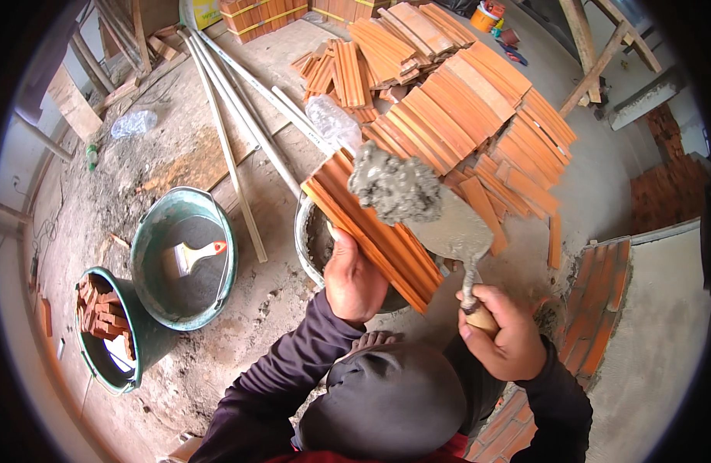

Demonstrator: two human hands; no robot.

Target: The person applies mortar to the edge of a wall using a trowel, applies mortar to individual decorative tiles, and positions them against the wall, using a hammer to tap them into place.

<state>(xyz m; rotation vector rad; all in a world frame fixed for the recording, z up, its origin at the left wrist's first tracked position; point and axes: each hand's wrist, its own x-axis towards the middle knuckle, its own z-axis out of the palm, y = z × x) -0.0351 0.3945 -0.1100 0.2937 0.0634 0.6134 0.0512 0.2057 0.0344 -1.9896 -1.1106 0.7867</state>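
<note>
My left hand [354, 282] grips a grooved orange clay tile [375, 247], held tilted over a bucket [305, 243] that holds grey mortar and is partly hidden by the tile. My right hand [502, 332] is closed on the wooden handle of a metal trowel [456, 235], whose blade carries a lump of wet grey mortar [394, 181] at the tile's upper part. Whether the mortar touches the tile I cannot tell.
A teal bucket [148, 239] with dark liquid and a paintbrush stands left, beside a bucket of brick pieces [101, 316]. Stacked tiles [471, 116], pipes [228, 92] and timber [591, 54] lie or lean beyond. A partly tiled, plastered ledge [653, 324] runs along the right.
</note>
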